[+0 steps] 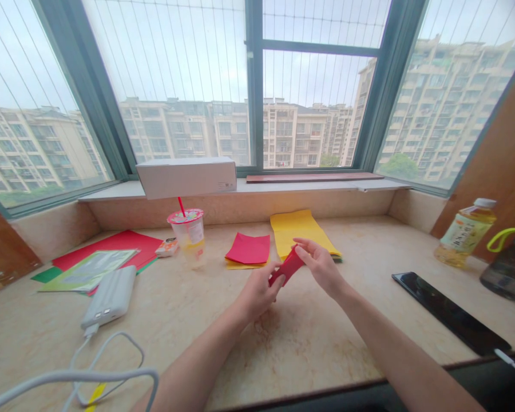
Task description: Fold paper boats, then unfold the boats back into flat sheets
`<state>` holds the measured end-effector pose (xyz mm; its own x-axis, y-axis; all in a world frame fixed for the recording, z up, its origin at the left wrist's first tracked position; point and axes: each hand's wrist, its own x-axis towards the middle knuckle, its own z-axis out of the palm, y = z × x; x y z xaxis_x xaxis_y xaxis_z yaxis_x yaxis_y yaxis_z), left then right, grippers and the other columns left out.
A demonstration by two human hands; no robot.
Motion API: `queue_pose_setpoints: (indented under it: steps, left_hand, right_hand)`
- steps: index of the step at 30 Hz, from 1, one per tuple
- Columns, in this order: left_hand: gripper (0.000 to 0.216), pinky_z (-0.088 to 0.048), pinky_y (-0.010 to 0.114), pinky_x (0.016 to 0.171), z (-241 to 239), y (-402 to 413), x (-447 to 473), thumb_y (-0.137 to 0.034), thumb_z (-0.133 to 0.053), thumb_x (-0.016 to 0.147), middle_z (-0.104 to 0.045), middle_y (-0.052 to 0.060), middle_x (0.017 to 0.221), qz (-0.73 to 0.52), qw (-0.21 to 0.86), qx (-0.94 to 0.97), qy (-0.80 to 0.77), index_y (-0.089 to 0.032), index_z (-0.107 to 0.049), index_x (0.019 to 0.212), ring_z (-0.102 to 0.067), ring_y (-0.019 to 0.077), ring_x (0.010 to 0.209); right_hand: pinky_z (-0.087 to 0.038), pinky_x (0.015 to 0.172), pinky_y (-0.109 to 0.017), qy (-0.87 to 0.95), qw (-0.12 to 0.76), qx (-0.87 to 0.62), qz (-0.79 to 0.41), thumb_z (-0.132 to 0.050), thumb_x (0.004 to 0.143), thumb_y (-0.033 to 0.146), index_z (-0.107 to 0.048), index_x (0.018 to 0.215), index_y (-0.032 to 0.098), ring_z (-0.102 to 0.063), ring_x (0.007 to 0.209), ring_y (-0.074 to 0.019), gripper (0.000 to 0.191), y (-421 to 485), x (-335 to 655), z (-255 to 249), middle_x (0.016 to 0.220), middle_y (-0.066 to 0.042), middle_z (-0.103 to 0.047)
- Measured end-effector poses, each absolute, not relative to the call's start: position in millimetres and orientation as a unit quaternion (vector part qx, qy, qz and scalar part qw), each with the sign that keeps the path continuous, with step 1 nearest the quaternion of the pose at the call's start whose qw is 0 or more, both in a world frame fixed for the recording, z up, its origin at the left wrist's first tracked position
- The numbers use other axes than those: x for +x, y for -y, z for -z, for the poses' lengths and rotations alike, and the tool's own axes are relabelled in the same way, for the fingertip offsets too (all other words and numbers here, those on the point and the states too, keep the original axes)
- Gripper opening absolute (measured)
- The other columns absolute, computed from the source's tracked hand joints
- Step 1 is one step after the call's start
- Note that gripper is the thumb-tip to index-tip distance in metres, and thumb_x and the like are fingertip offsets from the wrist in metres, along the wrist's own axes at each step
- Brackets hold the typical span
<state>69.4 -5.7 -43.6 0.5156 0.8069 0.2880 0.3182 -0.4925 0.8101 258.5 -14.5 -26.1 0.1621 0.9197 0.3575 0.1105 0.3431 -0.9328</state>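
Observation:
Between my two hands is a folded red paper point(289, 266), a narrow strip held slantwise above the counter. My left hand point(260, 286) grips its lower end, thumb on top. The fingers of my right hand point(317, 260) pinch its upper end. Just beyond my left hand lies a small stack of square red paper point(248, 249) with orange-yellow sheets under it. Behind my right hand is a larger pile of yellow paper point(298, 226), with a green edge showing below.
Left on the marble counter point(326, 337) are red sheets point(143, 245), a power bank point(111, 297) with a white cable point(68, 375), and a plastic cup point(189, 234). At right stand a phone point(448, 312), a drink bottle point(466, 234) and a dark bottle point(510, 269). A white box point(186, 177) is on the sill.

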Motion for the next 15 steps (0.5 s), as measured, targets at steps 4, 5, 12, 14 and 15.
queue_pose_setpoints:
  steps: [4,5,12,14,15]
  left_hand:
    - [0.020,-0.050,0.030,0.079,41,-2,63,-0.018,-0.052,0.090,-0.069,0.006,0.096,-0.382,0.221,0.824,-0.356,-0.019,-0.066,0.104,-0.064,0.0195,0.087]
    - [0.020,-0.050,0.031,0.082,41,-3,62,-0.017,-0.052,0.090,-0.068,0.006,0.098,-0.385,0.198,0.829,-0.354,-0.020,-0.066,0.104,-0.063,0.0203,0.090]
    - [0.022,-0.050,0.029,0.080,41,-6,59,-0.015,-0.051,0.091,-0.064,0.006,0.100,-0.384,0.176,0.832,-0.359,-0.020,-0.065,0.108,-0.061,0.0199,0.093]
    - [0.023,-0.050,0.030,0.082,41,-7,58,-0.014,-0.051,0.091,-0.064,0.006,0.101,-0.389,0.169,0.830,-0.362,-0.020,-0.066,0.108,-0.061,0.0201,0.094]
    - [0.024,-0.050,0.030,0.083,41,-7,58,-0.013,-0.051,0.091,-0.064,0.006,0.101,-0.392,0.167,0.829,-0.361,-0.020,-0.066,0.109,-0.061,0.0201,0.095]
  right_hand:
    - [-0.050,0.090,-0.038,0.633,0.566,-0.478,-0.224,-0.062,0.086,0.040,-0.066,0.118,0.021,-0.063,0.104,-0.0226,0.037,19,256,27,0.117,-0.010,-0.065]
    - [-0.048,0.094,-0.040,0.652,0.554,-0.478,-0.197,-0.062,0.086,0.037,-0.069,0.112,0.022,-0.061,0.107,-0.0231,0.031,20,255,28,0.118,-0.010,-0.063]
    - [-0.043,0.103,-0.043,0.730,0.485,-0.469,-0.110,-0.065,0.087,0.033,-0.076,0.096,0.023,-0.054,0.116,-0.0250,0.017,23,253,33,0.128,-0.011,-0.054]
    - [-0.041,0.105,-0.045,0.737,0.477,-0.469,-0.096,-0.067,0.086,0.033,-0.076,0.093,0.024,-0.053,0.119,-0.0262,0.015,22,254,34,0.128,-0.011,-0.055]
    - [-0.040,0.105,-0.045,0.739,0.472,-0.472,-0.090,-0.068,0.086,0.033,-0.076,0.093,0.025,-0.053,0.120,-0.0268,0.013,21,255,35,0.128,-0.011,-0.055]
